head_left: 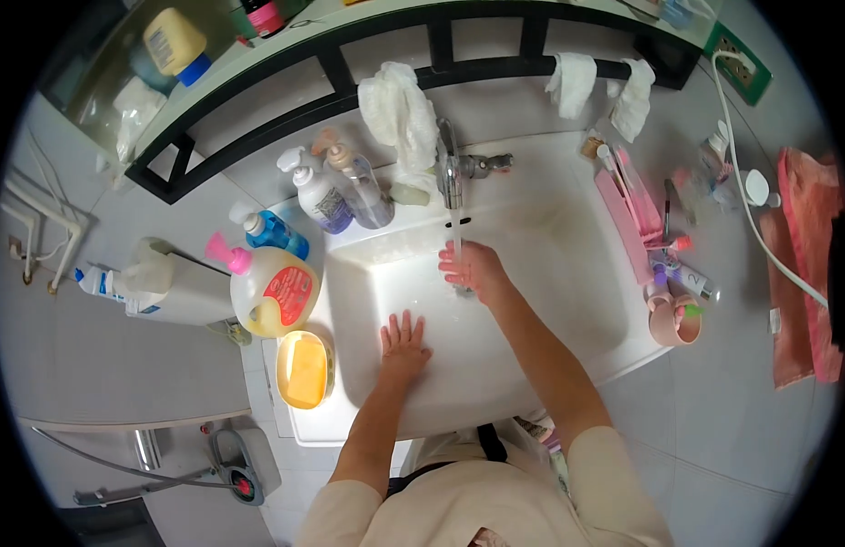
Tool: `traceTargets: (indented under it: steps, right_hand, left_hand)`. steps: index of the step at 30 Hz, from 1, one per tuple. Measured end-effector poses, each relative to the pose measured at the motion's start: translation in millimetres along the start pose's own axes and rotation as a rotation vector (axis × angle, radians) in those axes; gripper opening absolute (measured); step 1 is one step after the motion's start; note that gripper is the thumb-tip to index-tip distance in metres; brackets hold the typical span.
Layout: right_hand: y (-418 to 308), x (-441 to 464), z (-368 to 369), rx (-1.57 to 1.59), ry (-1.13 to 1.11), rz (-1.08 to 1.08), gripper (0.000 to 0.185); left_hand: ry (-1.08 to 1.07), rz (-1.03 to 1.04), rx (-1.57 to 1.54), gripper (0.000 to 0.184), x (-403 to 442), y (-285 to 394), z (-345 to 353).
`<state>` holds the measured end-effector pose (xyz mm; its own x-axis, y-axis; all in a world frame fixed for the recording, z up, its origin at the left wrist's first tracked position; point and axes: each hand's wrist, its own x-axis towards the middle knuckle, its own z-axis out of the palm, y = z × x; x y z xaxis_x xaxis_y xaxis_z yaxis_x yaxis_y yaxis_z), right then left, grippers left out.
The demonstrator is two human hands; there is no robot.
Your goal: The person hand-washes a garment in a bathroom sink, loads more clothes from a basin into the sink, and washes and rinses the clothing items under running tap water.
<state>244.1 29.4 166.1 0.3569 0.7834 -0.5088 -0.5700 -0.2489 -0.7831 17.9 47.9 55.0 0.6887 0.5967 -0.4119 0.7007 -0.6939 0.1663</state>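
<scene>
Two bare grips show: we see the left grip (404, 343) spread, palm down over the sink (564, 264), with soap (308, 369) to its left. Beyond it, the right grip (474, 272), fingers loosely parted, meets the water stream (456, 233) below the tap (451, 187). We judge the rinsing under way, the tap not yet shut. Both palms' undersides are hidden; we cannot tell whether lather remains.

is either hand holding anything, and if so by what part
Nothing is held: the right hand is open under the running tap, and the left hand is spread, empty, over the sink.
</scene>
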Motion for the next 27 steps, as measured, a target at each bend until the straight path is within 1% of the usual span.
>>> traceTargets:
  steps: [2,5,8,11,14,15,17,19,21,23,24,27]
  right_hand:
    - [-11,-5,1,0.08,-0.01,-0.09,0.036]
    - [-27,-22,1,-0.148,-0.106,-0.191,0.034]
    - [20,11,-39,-0.333,0.057,-0.22,0.028]
    - [57,-7,-44,-0.393,0.077,-0.145,0.023]
    - [60,-3,-41,-0.316,0.057,-0.024,0.032]
    - [54,10,-37,-0.284,0.179,-0.02,0.033]
    - [48,42,-42,-0.352,0.469,-0.376,0.039]
    - [9,66,-46,-0.177,0.615,-0.573,0.048]
    - [-47,61,-36,-0.076,0.547,-0.616,0.061]
    - [-71,82,-36,-0.261,0.339,-0.679,0.065]
    - [-76,83,-34,-0.351,0.235,-0.707,0.067]
    - [-63,56,-26,-0.374,0.194,-0.926,0.064]
  left_hand:
    - [0.003,0.0,0.034,0.076,0,2,1]
    - [0.004,0.007,0.016,0.078,0,3,-1]
    - [-0.019,0.011,-0.023,0.079,5,1,-3]
    - [-0.042,0.007,-0.012,0.08,6,2,-7]
    - [-0.051,0.012,-0.02,0.08,6,2,-10]
    - [-0.049,0.014,-0.025,0.08,6,2,-9]
    - [-0.04,0.017,-0.033,0.08,8,1,-8]
    - [-0.042,0.019,-0.027,0.079,8,0,-8]
    - [-0.02,0.028,-0.041,0.079,8,0,-8]
    - [0.012,0.051,-0.065,0.078,5,-2,-6]
    - [0.011,0.044,-0.046,0.079,5,-4,-3]
    - [0.028,0.03,-0.019,0.08,11,1,1]
